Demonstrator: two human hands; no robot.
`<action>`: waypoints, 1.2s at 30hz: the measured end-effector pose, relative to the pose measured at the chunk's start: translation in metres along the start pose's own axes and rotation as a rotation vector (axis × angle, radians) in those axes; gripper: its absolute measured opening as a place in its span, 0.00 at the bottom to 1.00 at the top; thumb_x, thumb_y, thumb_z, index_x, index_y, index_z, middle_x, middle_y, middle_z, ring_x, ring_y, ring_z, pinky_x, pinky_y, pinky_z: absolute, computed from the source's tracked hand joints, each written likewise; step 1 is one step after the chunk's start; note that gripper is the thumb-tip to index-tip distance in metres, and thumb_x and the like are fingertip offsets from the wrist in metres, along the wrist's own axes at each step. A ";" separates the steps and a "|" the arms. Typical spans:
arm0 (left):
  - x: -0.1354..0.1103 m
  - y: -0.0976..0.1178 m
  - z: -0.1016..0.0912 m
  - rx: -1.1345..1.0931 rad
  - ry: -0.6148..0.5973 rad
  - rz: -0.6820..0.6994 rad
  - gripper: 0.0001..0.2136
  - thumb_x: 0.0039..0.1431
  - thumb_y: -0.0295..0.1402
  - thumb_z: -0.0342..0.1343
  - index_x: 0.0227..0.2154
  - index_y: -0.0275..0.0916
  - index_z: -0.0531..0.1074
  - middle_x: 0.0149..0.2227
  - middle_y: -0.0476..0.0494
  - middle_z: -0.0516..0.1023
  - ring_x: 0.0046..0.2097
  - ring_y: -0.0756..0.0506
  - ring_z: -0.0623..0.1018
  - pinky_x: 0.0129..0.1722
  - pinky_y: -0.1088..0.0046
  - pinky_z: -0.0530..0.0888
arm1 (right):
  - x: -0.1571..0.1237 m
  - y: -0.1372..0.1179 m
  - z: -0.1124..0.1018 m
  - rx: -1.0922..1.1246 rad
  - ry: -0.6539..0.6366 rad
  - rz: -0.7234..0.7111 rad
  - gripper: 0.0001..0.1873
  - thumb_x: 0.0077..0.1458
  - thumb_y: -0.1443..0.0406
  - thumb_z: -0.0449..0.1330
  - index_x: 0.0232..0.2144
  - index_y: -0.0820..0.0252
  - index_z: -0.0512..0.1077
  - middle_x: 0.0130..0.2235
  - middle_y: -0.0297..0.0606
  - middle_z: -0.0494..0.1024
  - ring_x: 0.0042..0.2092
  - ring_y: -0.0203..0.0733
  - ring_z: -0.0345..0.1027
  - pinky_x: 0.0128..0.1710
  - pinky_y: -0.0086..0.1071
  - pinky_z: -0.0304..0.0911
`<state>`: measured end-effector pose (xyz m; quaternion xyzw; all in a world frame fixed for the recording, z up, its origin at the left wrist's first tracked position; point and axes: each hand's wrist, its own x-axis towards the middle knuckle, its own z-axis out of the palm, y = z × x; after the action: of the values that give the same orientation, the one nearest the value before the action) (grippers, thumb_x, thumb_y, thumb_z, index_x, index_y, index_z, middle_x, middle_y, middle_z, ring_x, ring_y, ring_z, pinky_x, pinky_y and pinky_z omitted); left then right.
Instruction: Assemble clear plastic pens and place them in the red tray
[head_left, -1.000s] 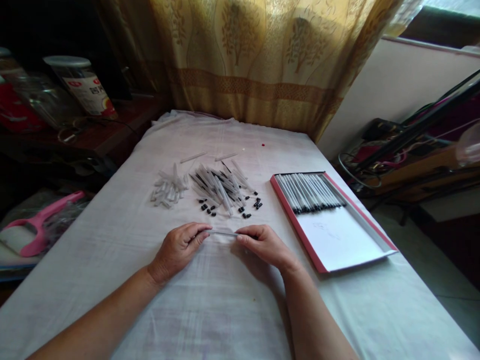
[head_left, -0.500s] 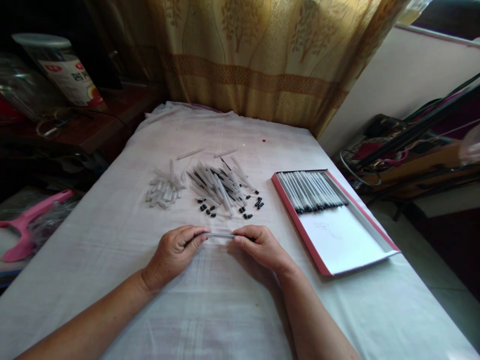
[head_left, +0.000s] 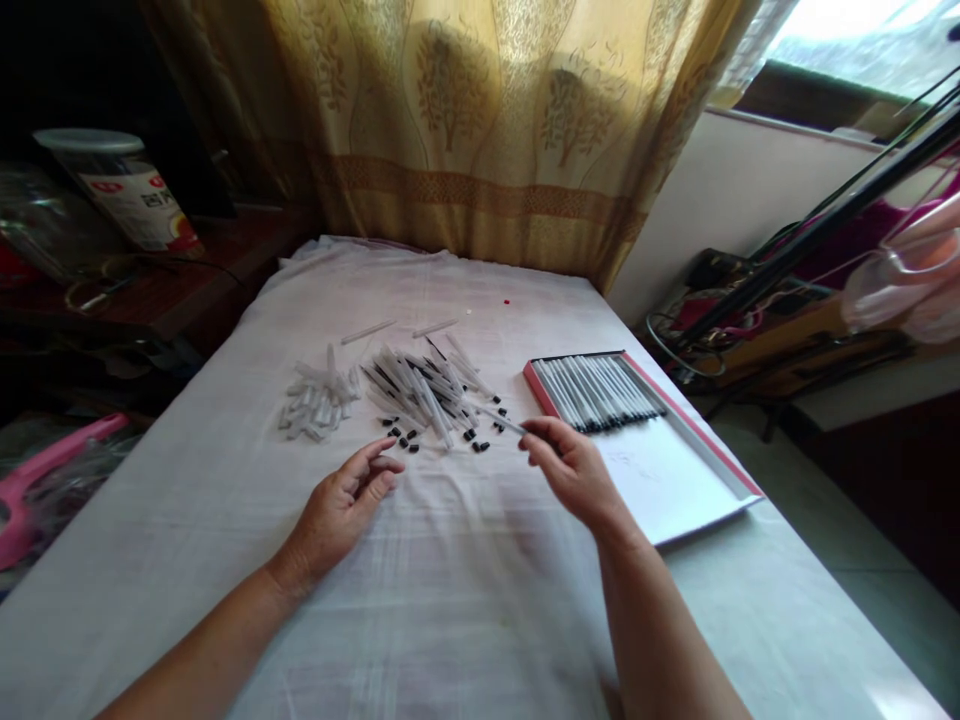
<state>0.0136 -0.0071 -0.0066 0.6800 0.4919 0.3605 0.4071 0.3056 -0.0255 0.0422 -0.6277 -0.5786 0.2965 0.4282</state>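
Pinched in my right hand (head_left: 574, 468) is a slim whitish pen (head_left: 501, 420), its far end pointing left over several small black plugs (head_left: 482, 447). My left hand (head_left: 334, 515) hovers above the cloth with fingers apart and nothing in it. Beyond the hands lies a loose heap of translucent pen barrels and dark refills (head_left: 420, 385). To its left is a pile of clear pen caps (head_left: 319, 402). A shallow red-edged box (head_left: 667, 490) holds a row of pens (head_left: 600, 390), black ends toward me; my right hand is beside its left edge.
A white cloth (head_left: 420, 600) covers the table. Two clear tubes (head_left: 367, 332) and a tiny red piece (head_left: 507, 302) lie farther back. A gold curtain (head_left: 465, 120) hangs behind. At left are a labelled canister (head_left: 131, 195) and a pink plastic object (head_left: 45, 480).
My left hand has let go of the pen and its fingers have spread. The right hand has carried the pen right, toward the box. The view has tilted up slightly.
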 end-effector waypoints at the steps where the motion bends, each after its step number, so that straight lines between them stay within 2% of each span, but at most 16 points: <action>1: 0.000 -0.001 0.000 0.010 -0.002 0.005 0.22 0.61 0.43 0.52 0.55 0.39 0.68 0.41 0.41 0.82 0.42 0.46 0.81 0.43 0.70 0.77 | 0.007 0.008 -0.015 -0.020 0.108 0.010 0.16 0.54 0.56 0.59 0.38 0.61 0.76 0.32 0.40 0.79 0.32 0.41 0.71 0.33 0.33 0.67; 4: 0.000 -0.001 0.001 0.050 -0.010 0.014 0.20 0.60 0.43 0.53 0.52 0.40 0.71 0.40 0.42 0.83 0.42 0.45 0.81 0.43 0.71 0.77 | 0.032 0.041 -0.066 -0.121 0.442 0.068 0.21 0.52 0.53 0.59 0.40 0.63 0.77 0.35 0.44 0.80 0.35 0.46 0.73 0.37 0.37 0.68; 6: 0.000 0.000 0.001 0.075 -0.009 0.019 0.19 0.59 0.43 0.53 0.50 0.39 0.73 0.39 0.42 0.83 0.41 0.45 0.82 0.42 0.71 0.77 | 0.049 0.064 -0.100 -0.256 0.611 0.138 0.23 0.53 0.54 0.57 0.42 0.66 0.77 0.35 0.46 0.80 0.37 0.48 0.74 0.37 0.38 0.68; 8: 0.000 0.002 0.001 0.099 -0.010 0.026 0.18 0.59 0.43 0.53 0.48 0.39 0.74 0.38 0.43 0.83 0.41 0.44 0.82 0.42 0.70 0.78 | 0.064 0.082 -0.128 -0.419 0.700 0.270 0.22 0.54 0.57 0.56 0.44 0.67 0.77 0.36 0.48 0.81 0.38 0.49 0.75 0.38 0.38 0.68; 11: 0.000 0.003 0.001 0.125 -0.011 0.037 0.17 0.59 0.43 0.53 0.46 0.40 0.75 0.37 0.43 0.84 0.40 0.44 0.82 0.43 0.69 0.78 | 0.078 0.096 -0.149 -0.678 0.688 0.456 0.19 0.54 0.61 0.56 0.44 0.63 0.77 0.41 0.48 0.81 0.41 0.51 0.74 0.41 0.39 0.66; 17: 0.001 0.004 0.001 0.144 0.006 0.057 0.16 0.59 0.43 0.53 0.43 0.40 0.77 0.35 0.44 0.84 0.38 0.44 0.83 0.41 0.70 0.79 | 0.095 0.102 -0.147 -0.819 0.630 0.526 0.16 0.56 0.61 0.56 0.42 0.60 0.77 0.41 0.51 0.80 0.42 0.54 0.73 0.42 0.42 0.64; 25: 0.002 0.003 0.003 0.175 0.028 0.066 0.15 0.58 0.42 0.54 0.41 0.40 0.77 0.33 0.45 0.84 0.36 0.44 0.83 0.39 0.72 0.79 | 0.110 0.113 -0.144 -0.939 0.498 0.565 0.14 0.55 0.60 0.58 0.40 0.55 0.79 0.41 0.49 0.80 0.48 0.56 0.69 0.49 0.48 0.57; 31: 0.002 0.003 0.002 0.171 0.029 0.067 0.15 0.58 0.43 0.54 0.41 0.41 0.77 0.33 0.45 0.84 0.36 0.44 0.83 0.39 0.71 0.79 | 0.109 0.118 -0.146 -0.978 0.432 0.585 0.16 0.54 0.63 0.57 0.42 0.52 0.81 0.42 0.49 0.81 0.46 0.54 0.71 0.48 0.47 0.59; 36: 0.002 0.003 0.003 0.174 0.023 0.085 0.14 0.59 0.41 0.53 0.41 0.41 0.77 0.34 0.45 0.84 0.36 0.44 0.83 0.40 0.71 0.79 | 0.107 0.109 -0.146 -0.996 0.408 0.554 0.18 0.55 0.64 0.55 0.44 0.54 0.81 0.43 0.51 0.80 0.45 0.56 0.72 0.45 0.46 0.62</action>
<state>0.0177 -0.0063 -0.0049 0.7287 0.4967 0.3413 0.3252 0.5003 0.0546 0.0261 -0.9241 -0.3692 -0.0359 0.0922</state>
